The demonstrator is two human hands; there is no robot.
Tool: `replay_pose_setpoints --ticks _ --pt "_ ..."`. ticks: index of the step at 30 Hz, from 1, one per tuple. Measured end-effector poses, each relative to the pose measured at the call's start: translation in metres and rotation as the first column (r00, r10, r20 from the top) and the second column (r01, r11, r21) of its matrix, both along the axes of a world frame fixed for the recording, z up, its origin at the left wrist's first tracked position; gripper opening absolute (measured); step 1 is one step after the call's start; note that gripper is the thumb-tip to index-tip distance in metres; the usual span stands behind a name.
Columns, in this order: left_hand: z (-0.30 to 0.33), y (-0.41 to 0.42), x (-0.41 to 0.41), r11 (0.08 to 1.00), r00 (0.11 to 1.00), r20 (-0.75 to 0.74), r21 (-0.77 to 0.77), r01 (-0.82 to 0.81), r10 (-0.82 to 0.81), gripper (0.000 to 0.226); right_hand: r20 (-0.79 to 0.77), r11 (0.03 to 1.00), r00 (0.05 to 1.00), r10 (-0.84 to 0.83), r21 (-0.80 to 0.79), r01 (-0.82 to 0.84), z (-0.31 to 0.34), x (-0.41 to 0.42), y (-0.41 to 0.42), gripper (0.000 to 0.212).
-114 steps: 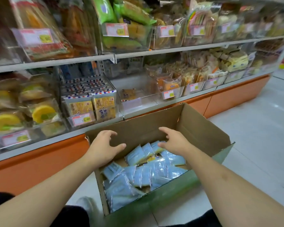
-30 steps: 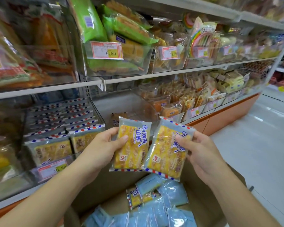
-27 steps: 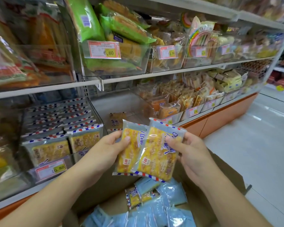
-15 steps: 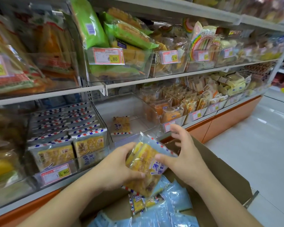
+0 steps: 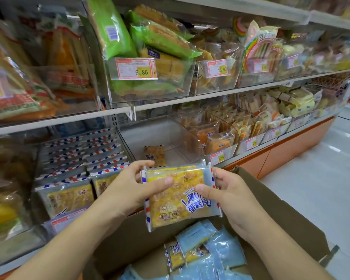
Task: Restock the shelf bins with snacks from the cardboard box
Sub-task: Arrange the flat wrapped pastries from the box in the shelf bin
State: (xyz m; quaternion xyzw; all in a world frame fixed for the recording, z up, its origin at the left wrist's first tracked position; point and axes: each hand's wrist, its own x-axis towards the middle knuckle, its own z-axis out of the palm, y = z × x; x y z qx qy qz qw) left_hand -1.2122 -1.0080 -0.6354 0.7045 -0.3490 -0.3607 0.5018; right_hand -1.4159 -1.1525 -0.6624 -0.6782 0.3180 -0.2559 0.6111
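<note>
Glossy plastic snack packet [image 5: 178, 194]; (matt) cardboard box [image 5: 279, 209]

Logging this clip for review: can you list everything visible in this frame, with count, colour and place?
held packets: a stack, exact count unclear, yellow cake in clear wrap with red-blue edges, between both hands above the box
cardboard box: one, brown, bottom of view
box packets: many, mostly pale blue backs up, inside the box
nearly empty bin: one, clear, lower shelf, holding a single yellow packet
full bin: one, clear, left of it, rows of matching packets
green packs: several, upper shelf bin
price tag: one, red and yellow, reads 6.80
left hand: grips the stack's left edge
right hand: grips its right edge
</note>
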Motion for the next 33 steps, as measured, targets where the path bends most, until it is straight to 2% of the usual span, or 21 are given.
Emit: replay_pose_setpoints --ticks 1,2,4,6,9,11,14,18,21,24,26,28,30,33 --pt "-0.003 -0.002 0.002 1.000 0.997 -0.083 0.006 -0.003 0.003 0.106 0.017 1.000 1.000 -0.016 0.015 0.015 -0.001 0.006 0.000 0.029" --pt "-0.005 -0.003 0.003 1.000 0.988 -0.151 0.003 0.008 -0.007 0.104 0.030 0.999 0.999 -0.025 0.037 0.024 -0.003 0.012 0.000 0.030" --pt "-0.006 -0.004 0.007 1.000 0.976 -0.215 0.004 0.022 -0.021 0.080 0.024 0.997 1.000 -0.016 0.074 0.014 -0.004 0.025 -0.003 0.031" --pt "-0.009 -0.004 0.014 0.998 0.986 -0.159 0.054 -0.030 0.038 0.054 -0.003 0.996 0.999 0.042 0.074 -0.042 -0.003 0.040 -0.011 0.031" --pt "-0.012 -0.001 0.028 0.986 0.990 -0.010 0.099 -0.137 0.139 0.042 -0.023 0.996 0.996 0.082 0.045 -0.081 -0.003 0.074 -0.044 0.031" --pt "-0.019 0.001 0.038 0.980 0.985 0.060 0.112 -0.167 0.161 0.039 -0.050 0.997 0.997 0.054 -0.050 -0.057 -0.004 0.107 -0.073 0.033" --pt "-0.034 0.001 0.052 0.978 0.984 0.106 0.142 -0.155 0.141 0.038 -0.252 0.949 0.964 0.079 -0.278 -0.151 -0.011 0.167 -0.110 0.042" --pt "-0.053 -0.004 0.064 0.967 0.983 0.141 0.206 -0.149 0.121 0.039 -0.577 0.826 0.813 0.084 -0.415 -0.380 -0.037 0.244 -0.148 0.056" --pt "-0.062 -0.005 0.072 0.965 0.982 0.149 0.218 -0.147 0.116 0.046 -0.747 0.813 0.663 0.044 -0.359 -0.458 -0.059 0.283 -0.170 0.068" --pt "-0.064 -0.003 0.077 0.962 0.977 0.183 0.229 -0.151 0.110 0.051 -0.856 0.784 0.517 0.014 -0.312 -0.537 -0.071 0.297 -0.175 0.064" --pt "-0.064 -0.002 0.077 0.961 0.977 0.183 0.231 -0.149 0.108 0.050 -0.841 0.809 0.540 0.028 -0.298 -0.506 -0.076 0.299 -0.179 0.070" --pt "-0.064 -0.001 0.075 0.961 0.973 0.209 0.234 -0.149 0.100 0.051 -0.793 0.813 0.608 0.034 -0.332 -0.479 -0.078 0.294 -0.180 0.077" --pt "-0.062 0.002 0.073 0.959 0.972 0.215 0.239 -0.150 0.098 0.048 -0.712 0.825 0.701 0.038 -0.374 -0.424 -0.079 0.286 -0.177 0.068" --pt "-0.057 0.004 0.070 0.963 0.975 0.199 0.228 -0.143 0.097 0.042 -0.496 0.839 0.866 -0.061 -0.496 -0.225 -0.068 0.271 -0.167 0.051"
